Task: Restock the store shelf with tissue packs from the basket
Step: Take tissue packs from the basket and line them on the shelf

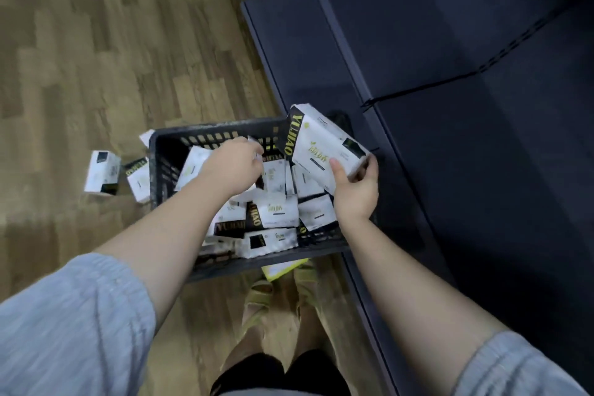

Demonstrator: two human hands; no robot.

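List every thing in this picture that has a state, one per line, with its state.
Right hand: grips a tissue pack, raised over the basket.
Left hand: reaching into the basket, grasp unclear.
Basket: on floor, holding jumbled packs.
Two floor packs: outside the basket.
Shelf: bare.

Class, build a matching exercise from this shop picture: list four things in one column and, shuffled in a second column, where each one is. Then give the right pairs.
Things
1. right hand
2. left hand
3. dark plastic basket
4. two loose tissue packs

Places
A. on the wooden floor, left of the basket
B. reaching down among the packs in the basket
C. on the floor beside the dark shelf unit
D. holding a raised tissue pack over the basket's right side

Pairs: 1-D, 2-B, 3-C, 4-A
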